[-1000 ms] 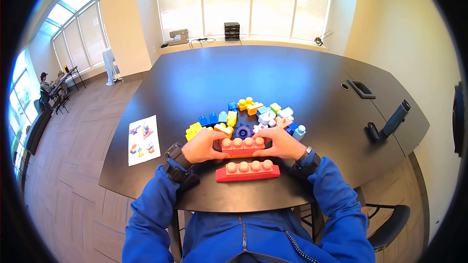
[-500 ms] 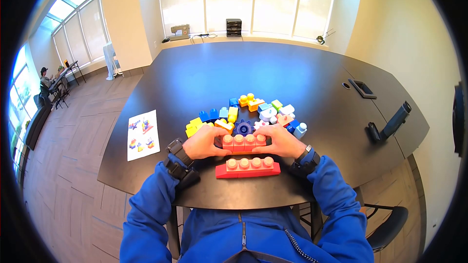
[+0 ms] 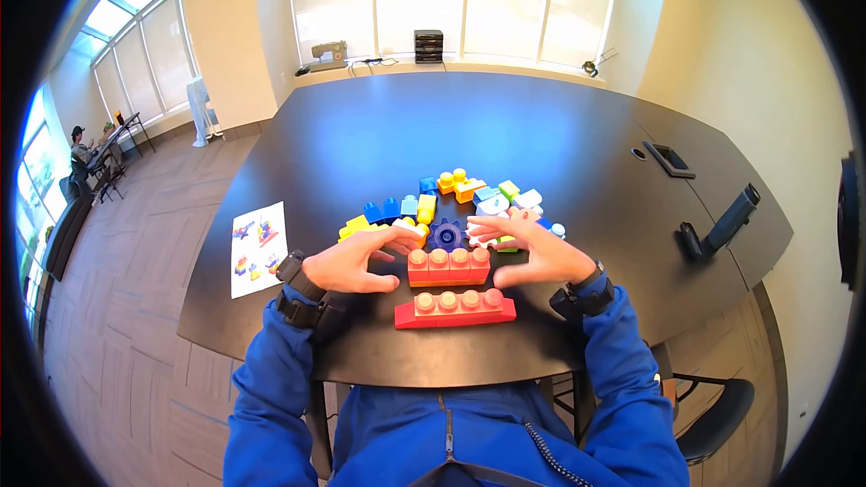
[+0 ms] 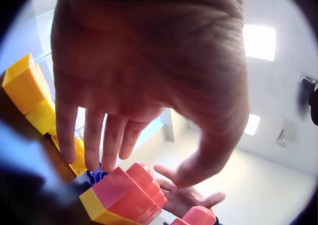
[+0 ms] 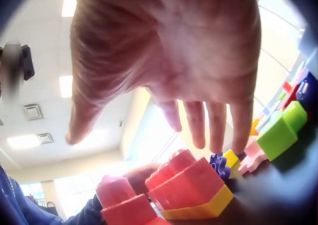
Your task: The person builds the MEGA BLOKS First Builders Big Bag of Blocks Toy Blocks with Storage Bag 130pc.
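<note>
A red toy building brick (image 3: 449, 269) with a row of studs stands on the dark table, and the wrist views show a yellow-orange layer (image 5: 201, 208) beneath it. In front of it, nearer the person, lies a longer red brick (image 3: 456, 311) with sloped ends, studs up. My left hand (image 3: 354, 263) hovers at the left end of the rear brick, fingers spread and grasping nothing. At the other end is my right hand (image 3: 534, 257), thumb apart from relaxed fingers, also holding nothing. A dark blue gear (image 3: 446, 235) lies just behind the rear brick.
Behind the hands, several yellow, blue, white and green bricks form an arc, including a yellow one (image 3: 427, 208). A printed picture sheet (image 3: 259, 250) lies at left. On the right stand a black device (image 3: 729, 221) and a table hatch (image 3: 669, 160).
Both hands have let go of the rear red brick and moved apart, left hand leftward and right hand rightward, fingers opening. The rear brick stays behind the front one.
</note>
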Available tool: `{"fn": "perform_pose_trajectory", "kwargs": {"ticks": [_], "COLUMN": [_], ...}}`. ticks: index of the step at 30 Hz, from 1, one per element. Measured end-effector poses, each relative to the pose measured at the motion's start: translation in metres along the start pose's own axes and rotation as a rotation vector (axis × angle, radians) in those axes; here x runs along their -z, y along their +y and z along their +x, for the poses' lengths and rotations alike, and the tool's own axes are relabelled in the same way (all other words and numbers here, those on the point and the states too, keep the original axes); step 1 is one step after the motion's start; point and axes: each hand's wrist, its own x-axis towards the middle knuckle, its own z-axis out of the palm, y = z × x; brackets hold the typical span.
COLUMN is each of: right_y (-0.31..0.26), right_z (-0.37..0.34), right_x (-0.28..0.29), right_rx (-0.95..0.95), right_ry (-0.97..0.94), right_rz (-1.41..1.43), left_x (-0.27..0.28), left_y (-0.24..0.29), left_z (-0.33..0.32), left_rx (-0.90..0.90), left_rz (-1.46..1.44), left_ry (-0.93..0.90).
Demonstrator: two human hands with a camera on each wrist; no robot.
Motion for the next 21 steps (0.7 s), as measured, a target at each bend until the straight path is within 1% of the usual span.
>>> {"fn": "perform_pose_trajectory", "kwargs": {"ticks": [1, 2, 4, 5, 6, 8, 9, 10, 12, 13, 21], "right_y": [-0.013, -0.014, -0.014, -0.018, -0.017, -0.012, -0.010, -0.006, 0.000, -0.002, -0.001], "right_z": [-0.004, -0.005, -0.006, -0.006, -0.004, -0.001, -0.001, 0.001, 0.003, 0.003, 0.003], "right_x": [0.000, -0.001, -0.008, -0.014, -0.018, -0.025, -0.027, -0.029, -0.031, -0.032, -0.033], "right_rx": [-0.051, -0.049, 0.096, 0.083, 0.080, 0.020, 0.080, 0.079, -0.006, 0.021, 0.031], "right_ry": [-0.076, -0.074, -0.148, -0.148, -0.140, -0.158, -0.109, -0.108, -0.146, -0.131, -0.109], "right_rz": [0.009, 0.009, -0.307, -0.347, -0.345, -0.360, -0.392, -0.391, -0.401, -0.430, -0.440], "left_x": [0.003, -0.001, -0.018, -0.025, -0.032, -0.042, -0.044, -0.044, -0.044, -0.045, -0.045], "left_y": [0.002, 0.005, 0.016, 0.023, 0.029, 0.036, 0.034, 0.029, 0.020, 0.024, 0.022], "left_z": [-0.001, -0.002, -0.009, -0.007, -0.005, -0.003, 0.000, 0.002, 0.007, 0.006, 0.007], "left_rx": [0.036, 0.036, -0.010, -0.049, -0.051, -0.029, -0.055, -0.054, -0.039, -0.046, -0.075], "left_rz": [-0.088, -0.085, 0.027, 0.165, 0.167, 0.416, 0.430, 0.429, 0.393, 0.408, 0.401], "left_ry": [-0.047, -0.048, 0.096, 0.102, 0.095, 0.101, 0.111, 0.110, 0.071, 0.099, 0.101]}}
